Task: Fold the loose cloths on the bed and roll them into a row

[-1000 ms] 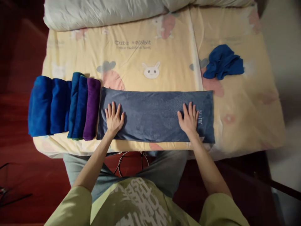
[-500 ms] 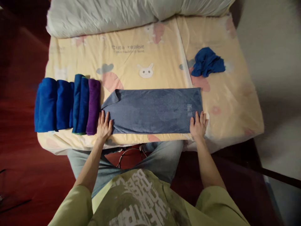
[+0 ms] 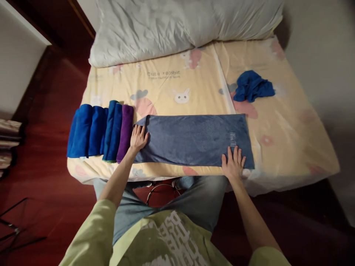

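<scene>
A long grey-blue towel (image 3: 194,139) lies folded in a strip across the near edge of the bed. My left hand (image 3: 138,137) rests on its left end, fingers curled over the raised corner, right beside a purple folded towel (image 3: 125,132). My right hand (image 3: 233,163) lies flat with fingers spread on the towel's near right corner. A row of folded blue towels (image 3: 93,130) stands left of the purple one.
A crumpled blue cloth (image 3: 253,86) lies at the far right on the yellow rabbit-print sheet (image 3: 172,87). A white duvet (image 3: 180,26) is bunched at the head of the bed. Dark red floor (image 3: 41,192) lies to the left; my knees are against the bed edge.
My left hand has moved up from the near left corner to the towel's left end, where the corner is lifted. My right hand stays at the near right corner. The view shifted.
</scene>
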A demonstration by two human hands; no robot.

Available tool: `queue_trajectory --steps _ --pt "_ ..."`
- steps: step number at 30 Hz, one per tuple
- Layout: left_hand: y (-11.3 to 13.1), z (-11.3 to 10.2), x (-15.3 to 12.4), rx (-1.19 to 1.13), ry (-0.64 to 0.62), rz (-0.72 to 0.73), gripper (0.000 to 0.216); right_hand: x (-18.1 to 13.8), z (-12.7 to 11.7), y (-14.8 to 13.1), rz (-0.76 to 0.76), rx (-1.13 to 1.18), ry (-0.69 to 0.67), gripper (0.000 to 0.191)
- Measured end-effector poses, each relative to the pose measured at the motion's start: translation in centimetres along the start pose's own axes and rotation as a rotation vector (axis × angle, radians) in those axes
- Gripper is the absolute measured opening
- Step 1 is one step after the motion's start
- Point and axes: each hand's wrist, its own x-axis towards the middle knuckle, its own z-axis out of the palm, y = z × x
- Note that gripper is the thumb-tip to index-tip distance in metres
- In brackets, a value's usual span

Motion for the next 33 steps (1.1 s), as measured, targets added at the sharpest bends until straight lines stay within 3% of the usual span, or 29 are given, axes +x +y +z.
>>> queue_trajectory --steps 6,11,14,19,22,33 --pt "-2.6 0.7 6.0 -0.09 0.045 -0.006 0.071 0.1 0.4 0.3 -0.018 0.021 0.034 0.062" --pt "-3.1 1.6 7.1 -0.193 0.095 -0.044 0.073 0.0 0.6 0.2 -0.015 0.021 0.028 0.063" --pt "-2.6 1.7 4.3 -0.195 0.104 -0.028 0.073 0.0 0.6 0.3 -0.002 0.022 0.009 0.064" --pt "-2.1 1.2 -4.1 -0.176 0.099 0.033 0.069 0.0 0.6 0.5 0.021 0.013 -0.062 0.065" --pt "-2.4 0.7 -7.7 -0.205 0.085 0.076 0.063 0.0 0.4 0.4 0.03 0.003 -0.091 0.065" --pt "-2.9 -0.2 -11.2 -0.12 0.019 0.241 0.063 0.3 -0.7 -0.9 0.133 -0.009 -0.086 0.066"
